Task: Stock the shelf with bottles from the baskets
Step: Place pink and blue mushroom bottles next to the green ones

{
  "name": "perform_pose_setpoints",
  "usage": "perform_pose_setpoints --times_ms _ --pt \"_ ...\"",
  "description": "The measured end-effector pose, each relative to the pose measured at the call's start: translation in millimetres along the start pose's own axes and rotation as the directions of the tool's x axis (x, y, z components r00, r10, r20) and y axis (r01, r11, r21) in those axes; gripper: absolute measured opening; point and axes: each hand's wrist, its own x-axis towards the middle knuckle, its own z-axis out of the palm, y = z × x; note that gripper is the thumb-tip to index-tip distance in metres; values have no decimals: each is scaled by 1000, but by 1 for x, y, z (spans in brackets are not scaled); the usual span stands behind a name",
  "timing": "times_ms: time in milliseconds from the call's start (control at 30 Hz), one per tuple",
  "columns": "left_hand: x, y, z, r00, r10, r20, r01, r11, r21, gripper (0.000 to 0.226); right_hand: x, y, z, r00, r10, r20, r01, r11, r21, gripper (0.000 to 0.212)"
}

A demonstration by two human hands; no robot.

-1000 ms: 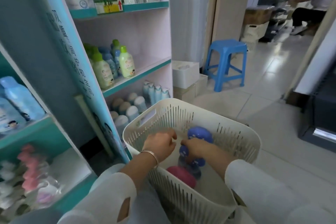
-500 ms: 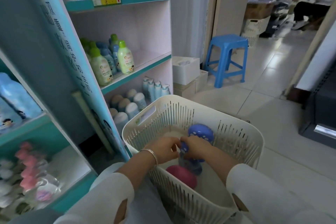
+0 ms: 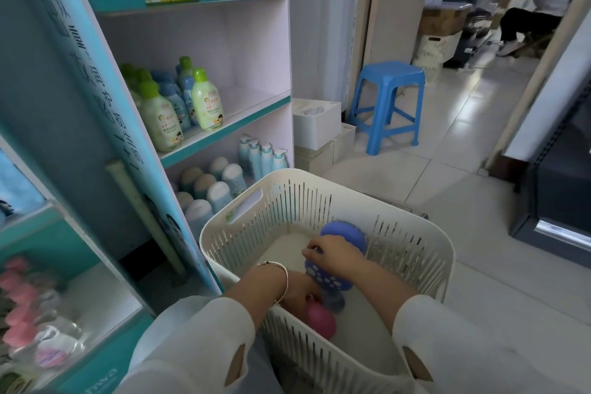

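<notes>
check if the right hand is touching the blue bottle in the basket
Touching. The head view shows the right hand gripping the blue bottle just below its cap, fingers curled round it.

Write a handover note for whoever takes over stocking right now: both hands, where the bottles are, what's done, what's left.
Right hand grips the blue dotted bottle inside the white basket.
Left hand is lower in the basket at the pink-capped bottle; grip unclear.
Done: neither bottle is out of the basket yet.
To do: lift both out and stand them on the shelf.
</notes>
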Motion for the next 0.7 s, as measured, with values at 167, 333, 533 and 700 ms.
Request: perform_pose_setpoints --times_ms 167,333,533,700 --pt "-3 0 1 1000 8 -25 -8 1000 -22 58 0 -2 2 999 -13 -44 17 997 74 30" --pt "-21 -3 -9 993 10 -114 -17 998 -62 49 -3 -6 -7 986 -38 -161 67 981 182 29" --pt "-59 -17 -36 967 -33 -254 -17 981 -194 52 -11 -19 -32 951 -64 -304 127 974 190 19" --pt "-98 -20 -56 892 -82 -445 -81 939 -334 47 -21 -45 -51 924 -88 -371 200 941 274 23"
